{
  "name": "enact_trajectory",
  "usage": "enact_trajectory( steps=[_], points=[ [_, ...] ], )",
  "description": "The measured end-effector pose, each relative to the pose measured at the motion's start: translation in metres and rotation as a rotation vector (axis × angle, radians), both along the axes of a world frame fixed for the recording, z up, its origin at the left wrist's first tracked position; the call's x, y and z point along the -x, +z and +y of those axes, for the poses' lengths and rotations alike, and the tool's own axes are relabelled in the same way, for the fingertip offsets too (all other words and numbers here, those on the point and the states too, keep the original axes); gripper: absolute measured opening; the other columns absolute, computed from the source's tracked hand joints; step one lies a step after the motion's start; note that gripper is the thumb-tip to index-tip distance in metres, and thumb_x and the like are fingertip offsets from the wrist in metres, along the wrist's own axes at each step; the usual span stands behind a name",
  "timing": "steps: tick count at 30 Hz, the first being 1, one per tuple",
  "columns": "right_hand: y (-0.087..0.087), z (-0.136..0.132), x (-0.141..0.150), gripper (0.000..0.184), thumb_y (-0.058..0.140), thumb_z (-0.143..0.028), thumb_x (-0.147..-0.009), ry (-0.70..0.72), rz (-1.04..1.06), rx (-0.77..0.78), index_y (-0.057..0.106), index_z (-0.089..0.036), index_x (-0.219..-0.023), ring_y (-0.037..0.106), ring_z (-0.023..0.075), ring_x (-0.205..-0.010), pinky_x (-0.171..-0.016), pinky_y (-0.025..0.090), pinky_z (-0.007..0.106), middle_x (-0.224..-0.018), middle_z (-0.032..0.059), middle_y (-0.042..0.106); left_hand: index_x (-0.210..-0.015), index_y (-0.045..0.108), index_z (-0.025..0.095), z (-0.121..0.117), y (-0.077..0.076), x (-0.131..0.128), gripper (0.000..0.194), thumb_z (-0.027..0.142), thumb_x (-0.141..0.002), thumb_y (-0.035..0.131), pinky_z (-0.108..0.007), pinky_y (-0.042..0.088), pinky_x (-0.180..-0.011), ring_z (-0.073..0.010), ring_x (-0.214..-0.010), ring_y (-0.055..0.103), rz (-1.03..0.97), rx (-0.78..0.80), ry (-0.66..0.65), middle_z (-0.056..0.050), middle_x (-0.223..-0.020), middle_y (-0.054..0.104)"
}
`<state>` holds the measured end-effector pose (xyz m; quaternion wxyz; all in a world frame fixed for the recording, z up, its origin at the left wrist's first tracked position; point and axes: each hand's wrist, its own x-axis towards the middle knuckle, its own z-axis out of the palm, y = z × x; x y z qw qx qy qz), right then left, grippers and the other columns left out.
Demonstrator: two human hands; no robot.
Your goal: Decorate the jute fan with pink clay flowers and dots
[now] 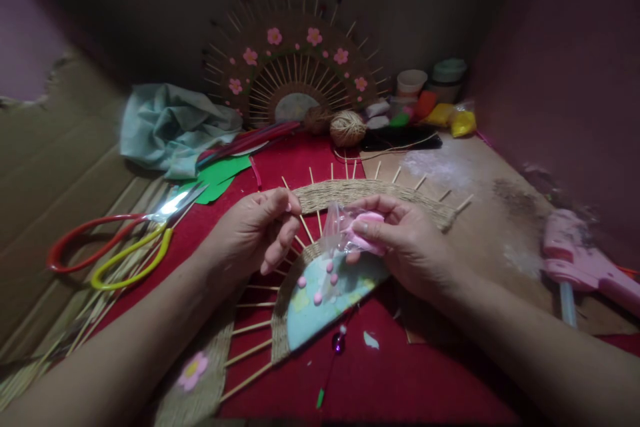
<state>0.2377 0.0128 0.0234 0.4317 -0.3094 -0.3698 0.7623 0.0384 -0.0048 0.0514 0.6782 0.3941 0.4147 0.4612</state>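
Above the woven fan [283, 330], my right hand [407, 240] grips a clear plastic bag of pink clay [369, 221] between thumb and fingers. My left hand [255, 227] is to its left, with thumb and forefinger pinched on a small pink bit of clay [289, 207] and the other fingers curled. The fan is a half circle of thin sticks and woven cord bands, with a light blue centre [310, 320]. On that centre lie several small pink clay balls [318, 298]. A pink clay flower [193, 371] is on the lower left of its outer band.
Scissors [165, 217] with red and yellow handles lie at left by a green sheet [220, 180]. A finished-looking flowered fan [295, 47] stands behind, near a twine ball [347, 129] and a blue cloth [175, 123]. A pink glue gun [575, 260] is at right.
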Motion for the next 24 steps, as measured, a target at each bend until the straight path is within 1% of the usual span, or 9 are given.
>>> enact_trajectory(
  steps=[2, 5, 7, 10, 13, 17, 19, 24],
  points=[
    [0.000, 0.000, 0.000, 0.026, 0.079, -0.019, -0.062, -0.004, 0.005, -0.001, 0.063, -0.018, -0.083, 0.064, 0.0130, -0.048, -0.046, 0.051, 0.022, -0.063, -0.0014, 0.066, -0.075, 0.064, 0.014, 0.001, 0.002, 0.000, 0.018, 0.030, -0.084, 0.063, -0.009, 0.034, -0.023, -0.0025, -0.026, 0.042, 0.008, -0.004, 0.046, 0.005, -0.050, 0.055],
    [-0.001, 0.000, -0.001, 0.022, 0.076, -0.017, -0.065, -0.006, 0.011, -0.014, 0.064, -0.017, -0.083, 0.064, 0.0124, -0.048, -0.047, 0.051, 0.022, -0.065, -0.0003, 0.067, -0.077, 0.067, 0.013, 0.003, 0.009, 0.001, 0.005, 0.013, -0.080, 0.063, -0.008, 0.040, -0.028, -0.0022, -0.035, 0.049, 0.010, -0.024, 0.131, 0.002, -0.059, 0.061],
    [-0.002, 0.001, -0.002, 0.021, 0.075, -0.017, -0.066, -0.004, 0.011, -0.020, 0.065, -0.018, -0.084, 0.064, 0.0119, -0.048, -0.047, 0.051, 0.021, -0.066, -0.0002, 0.068, -0.076, 0.068, 0.012, 0.005, 0.013, 0.003, 0.011, 0.004, -0.078, 0.061, -0.007, 0.044, -0.033, -0.0027, -0.041, 0.054, -0.005, -0.042, 0.171, -0.001, -0.065, 0.065],
    [-0.003, 0.001, -0.002, 0.021, 0.075, -0.017, -0.067, -0.010, 0.010, -0.020, 0.065, -0.018, -0.085, 0.065, 0.0120, -0.048, -0.047, 0.051, 0.021, -0.068, -0.0001, 0.068, -0.078, 0.070, 0.011, 0.008, 0.016, 0.007, 0.019, -0.002, -0.076, 0.057, -0.007, 0.048, -0.039, -0.0050, -0.049, 0.061, -0.018, -0.048, 0.196, -0.003, -0.070, 0.068],
    [-0.004, 0.002, -0.002, 0.021, 0.076, -0.017, -0.067, -0.021, 0.012, -0.022, 0.065, -0.018, -0.085, 0.065, 0.0116, -0.048, -0.047, 0.052, 0.021, -0.070, 0.0002, 0.069, -0.081, 0.072, 0.011, 0.008, 0.016, 0.008, 0.022, -0.003, -0.078, 0.054, -0.010, 0.052, -0.044, -0.0083, -0.055, 0.065, -0.004, -0.051, 0.176, -0.006, -0.072, 0.070],
    [-0.004, 0.002, -0.001, 0.021, 0.075, -0.017, -0.068, -0.025, -0.002, -0.023, 0.064, -0.017, -0.085, 0.065, 0.0116, -0.048, -0.046, 0.051, 0.021, -0.070, 0.0005, 0.069, -0.085, 0.072, 0.009, 0.009, 0.012, 0.007, 0.020, 0.000, -0.080, 0.055, -0.013, 0.054, -0.046, -0.0122, -0.058, 0.068, 0.032, -0.044, 0.098, -0.008, -0.073, 0.071],
    [-0.003, 0.002, -0.001, 0.021, 0.075, -0.016, -0.067, -0.032, -0.010, -0.024, 0.064, -0.017, -0.085, 0.064, 0.0117, -0.048, -0.046, 0.051, 0.021, -0.070, 0.0007, 0.069, -0.086, 0.072, 0.010, 0.010, 0.010, 0.006, 0.017, 0.004, -0.081, 0.057, -0.014, 0.055, -0.046, -0.0136, -0.059, 0.069, 0.050, -0.059, 0.068, -0.008, -0.074, 0.071],
    [-0.004, 0.002, -0.001, 0.021, 0.074, -0.017, -0.068, -0.035, -0.016, -0.032, 0.064, -0.017, -0.086, 0.064, 0.0114, -0.048, -0.048, 0.052, 0.022, -0.068, -0.0002, 0.067, -0.085, 0.069, 0.013, 0.007, 0.008, 0.008, 0.009, 0.018, -0.081, 0.063, -0.020, 0.054, -0.041, -0.0146, -0.054, 0.067, 0.104, -0.091, -0.044, -0.005, -0.073, 0.069]
  ],
)
